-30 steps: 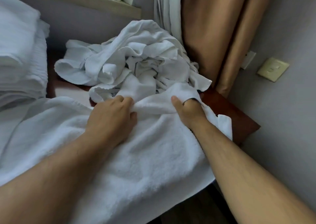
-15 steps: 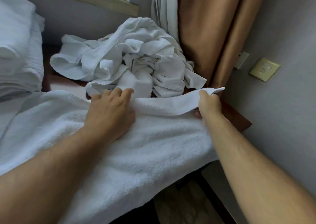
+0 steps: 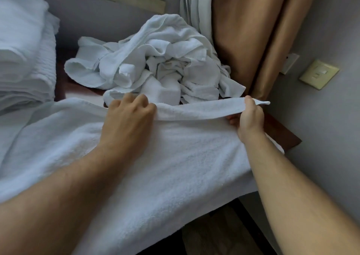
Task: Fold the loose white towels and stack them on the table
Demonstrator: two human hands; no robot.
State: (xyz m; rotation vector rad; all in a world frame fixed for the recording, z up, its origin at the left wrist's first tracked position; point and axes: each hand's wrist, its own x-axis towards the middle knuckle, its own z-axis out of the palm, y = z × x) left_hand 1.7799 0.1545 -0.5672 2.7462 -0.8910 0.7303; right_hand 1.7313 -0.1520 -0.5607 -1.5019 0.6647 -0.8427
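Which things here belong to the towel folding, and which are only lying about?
Job: spread white terry towel; heap of crumpled white towels; stack of folded white towels; red-brown wooden table; left hand; right hand.
Lying about: tan fabric curtain; beige square wall switch.

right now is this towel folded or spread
Spread: the towel lies flat over the table, left hand and right hand holding its far edge.

The dark wooden surface (image 3: pixel 280 135) carries a spread white towel (image 3: pixel 175 167), a crumpled towel heap (image 3: pixel 165 63) and a folded stack (image 3: pixel 25 59).
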